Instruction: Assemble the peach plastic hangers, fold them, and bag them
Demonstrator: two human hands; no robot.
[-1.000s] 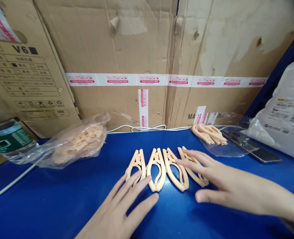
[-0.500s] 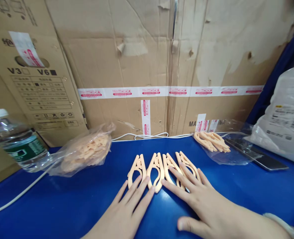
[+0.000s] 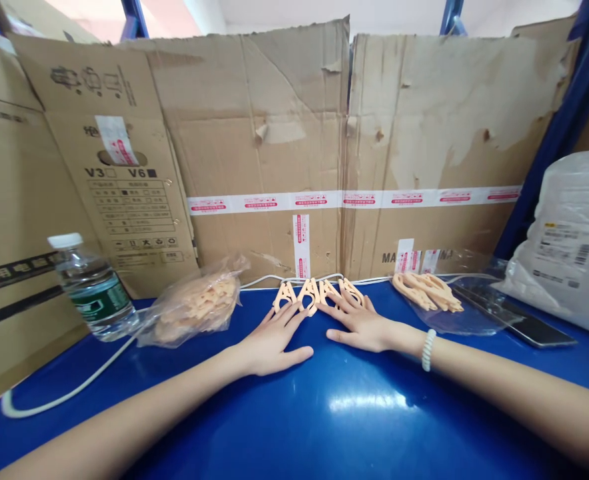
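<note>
Several peach-coloured folding clothes hangers (image 3: 316, 293), folded up, lie side by side in a row at the back of the blue tabletop. My left hand (image 3: 272, 341) is open and palm down, fingers spread over the lower ends of the left ones. Flat and spread too, my right hand (image 3: 360, 325) covers the lower parts of the right ones. Neither hand grips anything. To the left, a clear plastic bag (image 3: 197, 308) holds a pile of like hangers. More hangers (image 3: 427, 292) rest on another clear bag at the right.
A water bottle (image 3: 97, 293) stands at the left by a white cable (image 3: 64, 405). Cardboard (image 3: 269, 160) walls off the back of the blue table (image 3: 294, 433). At the right are a black phone (image 3: 542, 330) and a large white plastic-wrapped package (image 3: 569, 247).
My hands and the hanger row have shifted away from me, towards the cardboard at the back. The camera view has tilted up and shows more of my forearms.
</note>
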